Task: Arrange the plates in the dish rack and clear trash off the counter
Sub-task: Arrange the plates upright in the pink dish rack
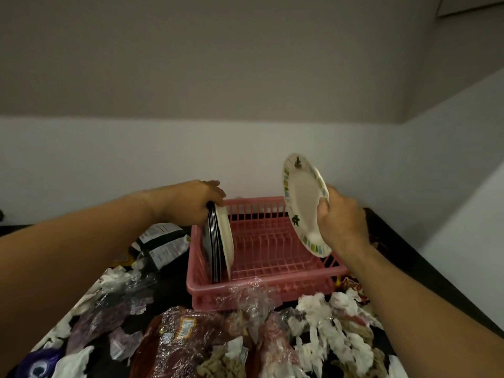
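Observation:
A pink plastic dish rack [272,257] stands on the dark counter against the wall. At its left end several plates [219,241], dark ones and a white one, stand upright on edge. My left hand [191,204] grips their top rims. My right hand [343,216] holds a white plate with a green leaf pattern [302,203] by its right rim, tilted on edge in the air above the rack's right side. Crumpled tissues [335,323], clear plastic wrap [251,296] and wrappers cover the counter in front of the rack.
A black and white food bag [161,244] lies left of the rack. A reddish plastic bread bag [185,339] lies at the front. A purple wrapper [41,364] sits at the bottom left. A red snack packet [351,286] lies right of the rack. Walls close the back and right.

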A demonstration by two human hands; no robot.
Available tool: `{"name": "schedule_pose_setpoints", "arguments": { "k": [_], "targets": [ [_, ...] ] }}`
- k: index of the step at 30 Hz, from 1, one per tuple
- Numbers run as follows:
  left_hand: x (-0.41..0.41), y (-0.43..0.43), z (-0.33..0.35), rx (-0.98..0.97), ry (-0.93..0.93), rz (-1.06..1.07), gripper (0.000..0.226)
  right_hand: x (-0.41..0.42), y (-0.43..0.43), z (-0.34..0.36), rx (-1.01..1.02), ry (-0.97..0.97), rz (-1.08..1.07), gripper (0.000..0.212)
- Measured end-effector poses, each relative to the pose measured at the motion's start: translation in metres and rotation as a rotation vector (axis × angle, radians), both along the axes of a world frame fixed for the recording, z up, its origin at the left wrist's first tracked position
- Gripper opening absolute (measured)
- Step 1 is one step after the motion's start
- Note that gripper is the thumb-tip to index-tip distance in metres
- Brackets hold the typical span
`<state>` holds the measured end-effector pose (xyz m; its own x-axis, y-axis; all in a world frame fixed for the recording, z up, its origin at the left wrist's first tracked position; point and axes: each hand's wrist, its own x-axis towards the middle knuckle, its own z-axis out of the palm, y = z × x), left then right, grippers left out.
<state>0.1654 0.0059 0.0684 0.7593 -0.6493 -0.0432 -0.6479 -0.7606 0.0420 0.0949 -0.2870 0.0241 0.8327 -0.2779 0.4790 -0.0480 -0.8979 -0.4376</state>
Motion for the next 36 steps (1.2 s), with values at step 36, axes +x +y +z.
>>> {"name": "schedule_pose_setpoints", "arguments": {
  "k": [36],
  "targets": [
    [-0.012,-0.019,-0.048,-0.459,-0.106,0.409,0.060,0.001,-0.012,-0.028,0.203,0.198,-0.133,0.074]
  ]
}}
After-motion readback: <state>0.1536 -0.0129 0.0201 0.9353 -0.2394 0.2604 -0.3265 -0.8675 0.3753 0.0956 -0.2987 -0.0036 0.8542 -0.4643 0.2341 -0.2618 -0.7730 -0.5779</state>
